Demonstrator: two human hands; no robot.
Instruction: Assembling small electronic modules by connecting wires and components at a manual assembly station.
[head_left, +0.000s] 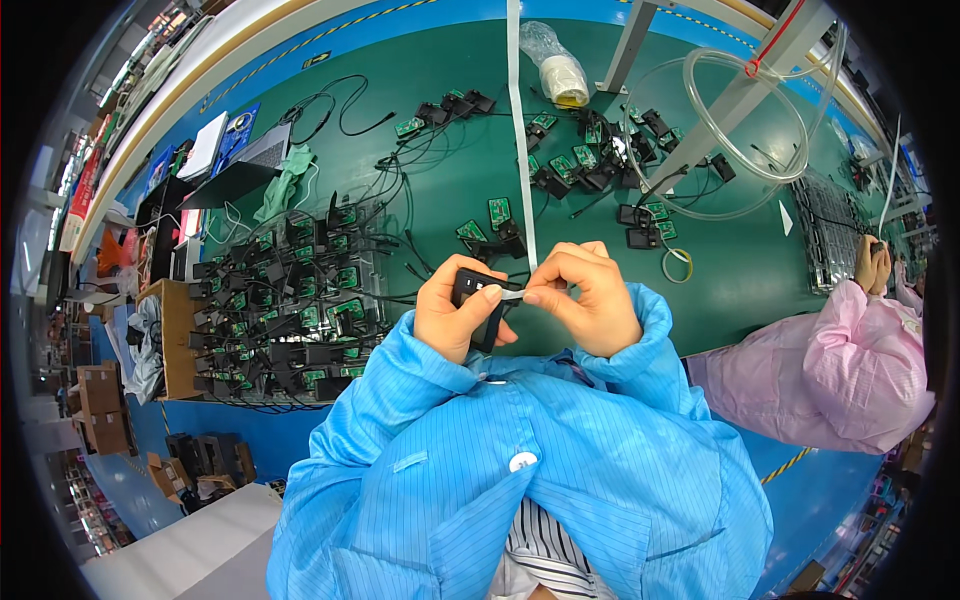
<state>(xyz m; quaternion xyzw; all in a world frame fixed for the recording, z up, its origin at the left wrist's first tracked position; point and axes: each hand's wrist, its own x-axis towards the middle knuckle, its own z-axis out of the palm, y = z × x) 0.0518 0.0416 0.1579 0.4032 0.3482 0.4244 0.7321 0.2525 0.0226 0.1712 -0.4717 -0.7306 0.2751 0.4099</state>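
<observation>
My left hand is closed round a small black plastic case, its thumb pressing on the near side. My right hand is closed in a pinch at the case's right side. Between the two hands shows a short white strip, its right end in my right fingertips and its left end against the case. A long white band runs down from the top of the view to just behind my right fingers. Just beyond my hands lie green circuit boards with black housings and cables.
At left, a tray is crowded with boards, black housings and cables. More units lie at the far right, near a tape roll and a coiled clear tube by a post. A laptop stands far left; a pink-sleeved person works at right.
</observation>
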